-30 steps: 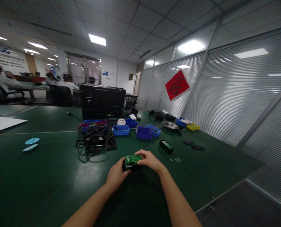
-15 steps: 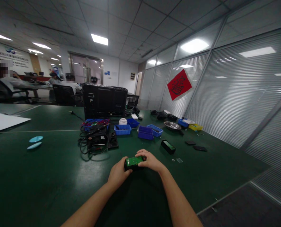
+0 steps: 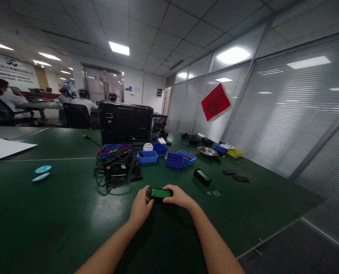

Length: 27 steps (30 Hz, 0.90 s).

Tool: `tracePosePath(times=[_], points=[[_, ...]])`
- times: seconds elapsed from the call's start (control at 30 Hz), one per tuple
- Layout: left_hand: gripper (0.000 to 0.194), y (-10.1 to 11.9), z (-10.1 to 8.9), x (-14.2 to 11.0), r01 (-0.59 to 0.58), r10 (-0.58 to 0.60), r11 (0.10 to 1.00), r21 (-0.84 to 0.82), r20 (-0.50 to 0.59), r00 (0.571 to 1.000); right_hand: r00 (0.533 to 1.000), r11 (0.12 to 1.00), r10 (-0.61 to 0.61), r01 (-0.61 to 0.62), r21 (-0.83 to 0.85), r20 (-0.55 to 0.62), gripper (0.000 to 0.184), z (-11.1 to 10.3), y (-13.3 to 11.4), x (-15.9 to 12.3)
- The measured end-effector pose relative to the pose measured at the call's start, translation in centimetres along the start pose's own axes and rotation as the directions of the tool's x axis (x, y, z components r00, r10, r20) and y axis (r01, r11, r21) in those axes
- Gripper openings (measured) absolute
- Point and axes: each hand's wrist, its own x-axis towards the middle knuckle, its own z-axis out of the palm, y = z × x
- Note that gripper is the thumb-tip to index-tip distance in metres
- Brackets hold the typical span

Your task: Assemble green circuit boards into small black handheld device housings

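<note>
A: Item one, the principal piece?
B: One black case [image 3: 157,199], open-topped, with a green circuit board [image 3: 160,193] inside. It was in front of the white ball [image 3: 148,147], slightly to its right, over the worktop [image 3: 72,224].

A: The grip on it?
B: Left hand [image 3: 141,206]: thumb and fingers pinching the left end. Right hand [image 3: 181,196]: thumb and fingers closed about the right end, thumb at the near edge of the board.

A: State of completion?
B: Judged from how it lay, the board was in place, roughly level within the walls. The face was uncovered, so closing seemed left undone. No fastener could be made out.

A: Related stock?
B: One second case [image 3: 198,177], also black and open, with a green board inside, to the right of the ball and nearer the person. Farther right of the ball, two dark flat pieces [image 3: 240,179], lying apart. To the right and nearer, one small ring [image 3: 208,193] and one clear piece [image 3: 216,193], side by side.
</note>
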Motion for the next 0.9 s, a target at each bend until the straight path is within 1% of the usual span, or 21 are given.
tracePosePath(times=[0.07,0.1,0.13,0.2,0.23,0.3,0.43,0.5,0.57,0.67,0.73,0.8,0.9], points=[[0.05,-0.1,0.1,0.1,0.011,-0.012,1.0,-0.016,-0.015,1.0,0.993,0.995,0.07,-0.076,-0.064,-0.091,0.04,0.4,0.5,0.3],[0.049,-0.1,0.1,0.2,0.013,-0.013,1.0,-0.018,-0.011,1.0,0.981,0.985,0.123,-0.138,-0.101,-0.148,0.039,0.4,0.8,0.4],[0.049,-0.1,0.1,0.2,0.011,-0.011,1.0,-0.016,-0.001,1.0,0.961,0.967,0.183,-0.214,-0.137,-0.208,0.039,0.3,1.1,0.5],[0.048,0.1,-0.1,0.1,0.005,-0.005,1.0,-0.005,0.021,1.0,0.899,0.908,0.296,-0.37,-0.197,-0.323,0.039,-0.2,1.7,0.7],[0.047,0.3,-0.2,0.0,0.003,-0.003,1.0,0.002,0.033,0.999,0.868,0.877,0.333,-0.428,-0.218,-0.368,0.04,-0.5,1.9,0.7],[0.046,0.6,-0.4,-0.1,0.004,-0.005,1.0,0.021,0.054,0.999,0.831,0.838,0.364,-0.489,-0.241,-0.421,0.043,-1.2,2.3,0.6],[0.045,1.0,-0.7,-0.2,0.01,-0.014,0.999,0.05,0.079,0.997,0.813,0.817,0.418,-0.531,-0.223,-0.405,0.047,-1.8,2.7,0.6],[0.045,1.0,-0.7,-0.1,0.005,-0.009,0.999,0.052,0.082,0.997,0.803,0.804,0.441,-0.552,-0.221,-0.4,0.042,-1.7,2.8,0.7],[0.044,1.0,-0.7,-0.1,-0.007,0.002,0.999,0.052,0.085,0.996,0.803,0.808,0.425,-0.545,-0.225,-0.418,0.036,-1.3,2.8,0.8],[0.043,1.1,-0.8,-0.2,-0.01,0.005,0.999,0.053,0.092,0.996,0.818,0.847,0.338,-0.48,-0.23,-0.465,0.029,-0.6,2.6,1.0],[0.042,1.2,-0.8,-0.3,-0.008,0.003,0.999,0.053,0.092,0.996,0.833,0.87,0.284,-0.432,-0.238,-0.475,0.029,0.1,2.4,1.0],[0.041,1.3,-0.8,-0.3,-0.012,0.006,0.998,0.06,0.092,0.996,0.852,0.88,0.267,-0.406,-0.246,-0.449,0.032,0.8,2.1,1.0],[0.041,1.4,-0.9,-0.3,-0.019,0.013,0.997,0.072,0.094,0.995,0.88,0.884,0.279,-0.392,-0.254,-0.385,0.035,1.2,1.7,0.9]])
